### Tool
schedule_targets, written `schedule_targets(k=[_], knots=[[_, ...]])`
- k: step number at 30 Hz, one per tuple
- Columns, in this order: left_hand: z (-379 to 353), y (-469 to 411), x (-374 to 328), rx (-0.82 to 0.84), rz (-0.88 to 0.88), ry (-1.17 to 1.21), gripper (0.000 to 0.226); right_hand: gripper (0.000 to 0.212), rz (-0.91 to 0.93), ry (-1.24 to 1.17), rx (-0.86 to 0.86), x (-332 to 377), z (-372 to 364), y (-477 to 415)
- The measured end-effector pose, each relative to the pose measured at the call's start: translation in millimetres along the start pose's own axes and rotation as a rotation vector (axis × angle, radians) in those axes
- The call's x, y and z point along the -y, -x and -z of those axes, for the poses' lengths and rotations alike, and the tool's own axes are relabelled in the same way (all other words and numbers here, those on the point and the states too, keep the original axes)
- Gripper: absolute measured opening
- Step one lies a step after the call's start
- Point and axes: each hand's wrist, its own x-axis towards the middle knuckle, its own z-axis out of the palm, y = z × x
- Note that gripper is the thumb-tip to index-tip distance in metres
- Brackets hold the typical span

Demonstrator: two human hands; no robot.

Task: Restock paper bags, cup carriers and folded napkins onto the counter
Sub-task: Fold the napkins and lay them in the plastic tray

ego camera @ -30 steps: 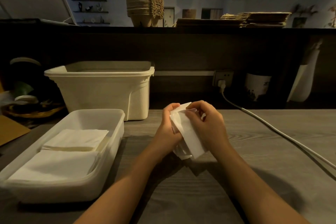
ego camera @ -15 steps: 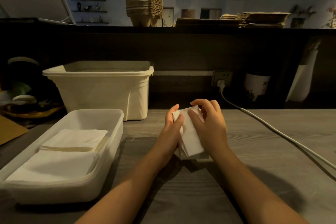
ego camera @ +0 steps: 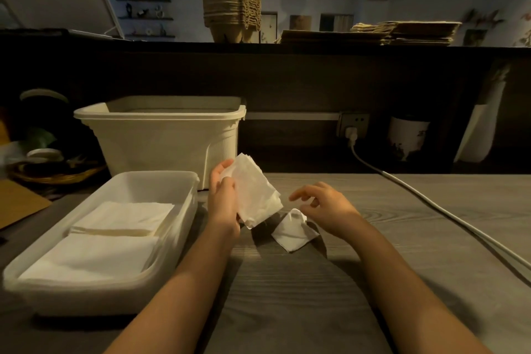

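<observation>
My left hand point(ego camera: 222, 201) grips a small stack of folded white napkins point(ego camera: 255, 190), held upright above the grey wooden table. My right hand point(ego camera: 321, 205) hovers just to the right of it with loosely bent fingers, holding nothing. One folded napkin point(ego camera: 291, 234) lies on the table below my right hand. A clear plastic tray point(ego camera: 184, 204) at the left holds two stacks of flat white napkins point(ego camera: 120, 217). On the dark raised counter behind stand a stack of pulp cup carriers point(ego camera: 231, 10) and flat piles of brown paper bags point(ego camera: 373, 33).
A cream plastic bin point(ego camera: 161, 138) stands behind the tray. A white cable point(ego camera: 425, 198) runs from a wall socket point(ego camera: 352, 125) across the table's right side. A basket with odds and ends point(ego camera: 48, 167) sits at far left; a white pot point(ego camera: 408, 135) stands at back right.
Both hands held the napkin stack together before. Now my right hand has let go and moved right, one napkin has dropped onto the table, and my left hand holds the stack alone.
</observation>
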Motion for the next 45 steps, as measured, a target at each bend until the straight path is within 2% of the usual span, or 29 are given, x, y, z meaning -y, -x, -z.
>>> schedule_targets(k=[2,6,10,12,16,22,24,26,29,34,37,40,43,45], knots=[[0.7,-0.1,-0.6,0.003,-0.010,-0.027,0.032,0.026,-0.006,0.014,0.008,-0.7,1.2,0.5],[-0.2,0.5,0.4,0.053,0.008,-0.060,0.021,0.029,0.043,0.036,0.165,2.2,3.5,4.0],[-4.0,4.3,1.2,0.103,-0.026,-0.126,0.033,0.026,0.053,0.062,0.331,4.5,5.4,6.5],[-5.4,4.7,1.6,0.118,-0.041,-0.165,0.038,0.027,0.022,0.084,0.348,1.6,1.5,5.0],[-6.7,4.6,1.8,0.172,-0.043,-0.211,0.045,0.012,0.000,0.069,0.295,-2.9,-2.5,-0.2],[-7.9,1.9,4.7,0.156,-0.058,-0.290,0.049,0.012,-0.004,0.169,0.219,-2.9,-3.0,-1.1],[-7.3,1.0,5.3,0.130,-0.120,-0.337,0.054,0.007,0.011,0.199,0.131,-0.7,-0.5,-0.6],[-6.7,0.5,4.2,0.107,-0.217,-0.392,0.059,0.004,0.040,0.180,-0.048,2.9,4.6,0.7],[-5.2,-0.1,4.5,0.091,-0.291,-0.450,0.044,0.006,0.080,-0.035,-0.244,8.5,10.9,4.7],[-2.6,-2.5,6.8,0.064,-0.300,-0.452,0.020,0.009,0.198,-0.270,-0.397,14.6,12.5,9.6],[-2.8,-3.1,6.5,0.073,-0.282,-0.452,0.020,0.014,0.246,-0.437,-0.439,17.6,16.2,12.8],[-4.5,-1.3,6.5,0.116,-0.300,-0.557,0.023,0.022,0.332,-0.453,-0.455,21.0,16.6,15.8],[-5.6,4.3,6.5,0.267,-0.395,-0.696,0.023,0.025,0.387,-0.416,-0.434,23.7,17.1,16.2],[-8.1,11.5,6.5,0.369,-0.422,-0.682,0.016,0.025,0.412,-0.398,-0.400,25.4,17.0,15.9]])
